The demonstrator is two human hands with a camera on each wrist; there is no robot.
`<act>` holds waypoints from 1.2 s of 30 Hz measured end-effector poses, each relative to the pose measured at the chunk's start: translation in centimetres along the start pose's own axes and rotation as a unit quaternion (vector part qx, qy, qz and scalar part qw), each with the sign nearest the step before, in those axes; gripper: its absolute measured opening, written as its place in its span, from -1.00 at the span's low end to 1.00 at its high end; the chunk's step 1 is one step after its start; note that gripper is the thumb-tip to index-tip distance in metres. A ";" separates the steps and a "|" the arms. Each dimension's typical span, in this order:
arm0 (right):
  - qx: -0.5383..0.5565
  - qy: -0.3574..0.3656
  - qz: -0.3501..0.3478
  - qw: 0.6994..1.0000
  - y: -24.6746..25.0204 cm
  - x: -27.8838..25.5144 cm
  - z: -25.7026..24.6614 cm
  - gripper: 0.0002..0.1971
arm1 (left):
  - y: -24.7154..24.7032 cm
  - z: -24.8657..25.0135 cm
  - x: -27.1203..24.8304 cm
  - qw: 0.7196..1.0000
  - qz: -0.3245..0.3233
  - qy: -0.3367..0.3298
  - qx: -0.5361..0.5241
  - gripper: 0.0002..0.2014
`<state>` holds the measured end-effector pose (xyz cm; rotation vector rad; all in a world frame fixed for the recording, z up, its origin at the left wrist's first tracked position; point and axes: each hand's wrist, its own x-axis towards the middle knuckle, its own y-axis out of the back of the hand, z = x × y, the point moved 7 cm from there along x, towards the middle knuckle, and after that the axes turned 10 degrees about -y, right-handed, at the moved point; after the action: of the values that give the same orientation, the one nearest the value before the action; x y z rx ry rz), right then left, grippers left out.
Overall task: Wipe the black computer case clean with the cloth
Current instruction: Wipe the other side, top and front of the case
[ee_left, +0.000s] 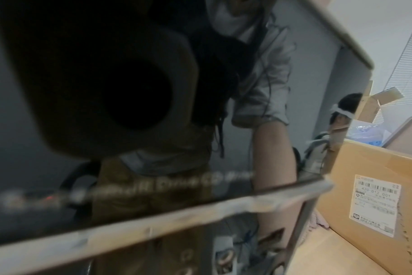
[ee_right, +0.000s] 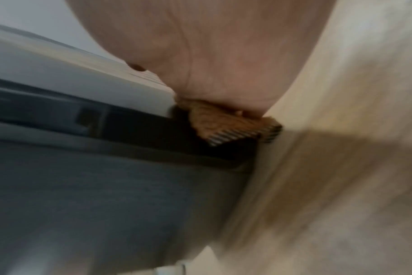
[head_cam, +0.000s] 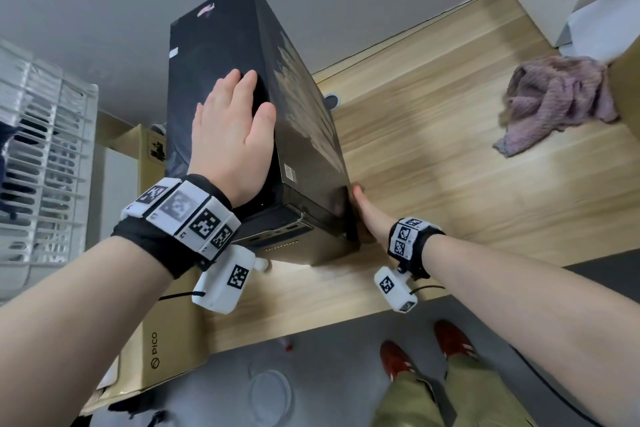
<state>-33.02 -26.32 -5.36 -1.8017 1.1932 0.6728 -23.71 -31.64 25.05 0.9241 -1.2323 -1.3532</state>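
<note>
The black computer case (head_cam: 225, 55) stands tilted on the wooden desk (head_cam: 450, 184), its glossy side facing right. My left hand (head_cam: 228, 128) lies flat on its upper left face, fingers straight and thumb at the edge. My right hand (head_cam: 369, 215) is at the case's lower right corner by the desk surface; the thumb points up along the corner and the fingers are hidden behind the case. In the right wrist view only the palm (ee_right: 212, 55) shows against the case (ee_right: 82, 186). The crumpled pink-purple cloth (head_cam: 557, 100) lies on the desk far to the right, held by neither hand.
A cardboard box (head_cam: 627, 87) stands beside the cloth at the right edge, with white boxes behind it. A PICO carton (head_cam: 162, 350) sits on the floor left of the desk, and a white slatted rack (head_cam: 41, 156) beyond it. Bare desk lies between case and cloth.
</note>
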 end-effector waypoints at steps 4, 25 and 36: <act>0.008 0.015 0.005 1.000 0.4 1.0 1.2 0.27 | 0.2 0.0 0.1 1.000 0.003 -0.002 -0.004 -0.41; -0.082 0.245 -0.031 0.965 -4.6 -7.6 -14.3 -0.28 | -0.1 -0.1 0.0 1.000 0.008 -0.006 -0.021 -0.38; -0.019 0.054 0.000 0.998 -0.3 -0.4 -5.6 -0.06 | 0.4 -0.6 -0.1 0.998 0.029 0.001 -0.060 -0.41</act>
<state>-32.98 -30.99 -2.20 -1.8904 1.2598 0.6083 -23.03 -31.60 25.31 0.7997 -1.1539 -1.3655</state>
